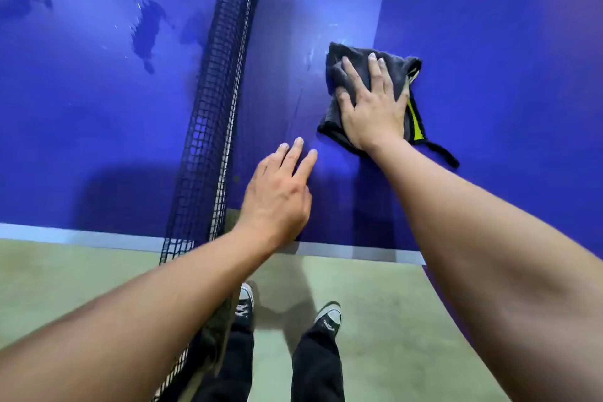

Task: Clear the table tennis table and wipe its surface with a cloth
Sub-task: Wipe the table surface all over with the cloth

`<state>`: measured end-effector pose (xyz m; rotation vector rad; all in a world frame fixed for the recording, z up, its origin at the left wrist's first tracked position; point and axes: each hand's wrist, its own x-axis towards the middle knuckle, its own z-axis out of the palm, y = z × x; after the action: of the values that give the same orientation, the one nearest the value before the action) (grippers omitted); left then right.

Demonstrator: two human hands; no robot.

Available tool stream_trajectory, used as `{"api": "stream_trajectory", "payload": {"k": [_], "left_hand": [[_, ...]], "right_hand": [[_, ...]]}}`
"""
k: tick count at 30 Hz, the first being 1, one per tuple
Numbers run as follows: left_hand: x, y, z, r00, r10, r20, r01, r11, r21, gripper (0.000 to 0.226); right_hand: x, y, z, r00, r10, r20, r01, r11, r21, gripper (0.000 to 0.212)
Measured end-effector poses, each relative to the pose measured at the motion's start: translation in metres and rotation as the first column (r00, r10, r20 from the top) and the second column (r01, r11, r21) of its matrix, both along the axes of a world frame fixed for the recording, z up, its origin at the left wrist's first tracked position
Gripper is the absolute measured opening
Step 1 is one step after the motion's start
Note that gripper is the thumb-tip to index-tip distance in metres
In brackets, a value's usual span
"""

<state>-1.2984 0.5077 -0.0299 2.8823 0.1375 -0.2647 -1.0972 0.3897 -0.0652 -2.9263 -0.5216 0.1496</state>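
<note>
Step in hand: wiping. Nothing loose shows on the bench (489,108) in this view, so I judge the clearing part done, at least here.

Right hand (372,108): palm down, fingers straight and spread, pressing flat on the cloth (336,72). No pinch or curl, just a flat press. The cloth is grey, bunched into a rough square with a yellow-green underside showing at its right edge and a dark strip trailing off toward the near edge. It's on the right half of the bench, just right of the net (212,108) and back from the near edge. The hand covers its middle; cloth shows past the fingertips and on both sides.

Left hand (277,196): fingers straight and close together, holding nothing, low over the bench between the net and the cloth, close to the near edge. Looks like bracing, but I can't tell if it's touching. It's apart from the cloth.

Wet patches (146,33) sit on the far side of the net, on the left half. Faint streaks show just left of the cloth.

My call on the next move: keep the palm loaded and stroke the cloth across the right half in overlapping passes, then reach past the net for the wet left half. Watch that the trailing strip doesn't snag the net. The bunched cloth may roll under the palm; re-flatten it if so.
</note>
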Motion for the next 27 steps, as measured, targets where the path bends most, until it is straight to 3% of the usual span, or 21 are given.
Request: {"api": "stream_trajectory", "payload": {"k": [2, 5, 8, 10, 15, 22, 27], "left_hand": [[0.005, 0.023, 0.024, 0.997, -0.062, -0.053, 0.064, 0.997, 0.038, 0.050], [0.003, 0.063, 0.057, 0.989, -0.146, 0.001, 0.144, 0.979, 0.146, 0.050], [-0.007, 0.095, 0.079, 0.991, -0.061, 0.116, 0.047, 0.991, 0.124, 0.048], [-0.014, 0.109, 0.082, 0.994, -0.020, 0.103, 0.010, 0.995, 0.097, 0.052], [-0.028, 0.116, 0.059, 0.997, -0.017, 0.070, 0.016, 1.000, 0.008, 0.056], [-0.030, 0.117, 0.051, 0.986, 0.020, 0.168, -0.006, 0.997, -0.080, 0.054], [-0.024, 0.114, 0.059, 0.992, 0.006, 0.125, 0.007, 0.995, -0.098, 0.048]], "right_hand": [[-0.017, 0.002, 0.008, 0.999, 0.017, -0.041, -0.017, 1.000, 0.003, 0.058], [-0.095, 0.009, 0.013, 0.996, 0.091, -0.012, -0.091, 0.996, 0.010, 0.059], [-0.189, 0.020, 0.010, 0.983, 0.183, -0.016, -0.183, 0.983, -0.004, 0.061], [-0.217, 0.026, 0.008, 0.986, 0.160, -0.042, -0.160, 0.987, 0.003, 0.061], [-0.178, 0.043, 0.002, 0.983, 0.183, 0.005, -0.182, 0.983, -0.011, 0.059], [-0.074, 0.114, 0.002, 0.998, -0.069, -0.005, 0.069, 0.998, -0.007, 0.057], [-0.149, 0.099, 0.017, 0.990, 0.133, -0.052, -0.135, 0.990, -0.031, 0.063]]}}
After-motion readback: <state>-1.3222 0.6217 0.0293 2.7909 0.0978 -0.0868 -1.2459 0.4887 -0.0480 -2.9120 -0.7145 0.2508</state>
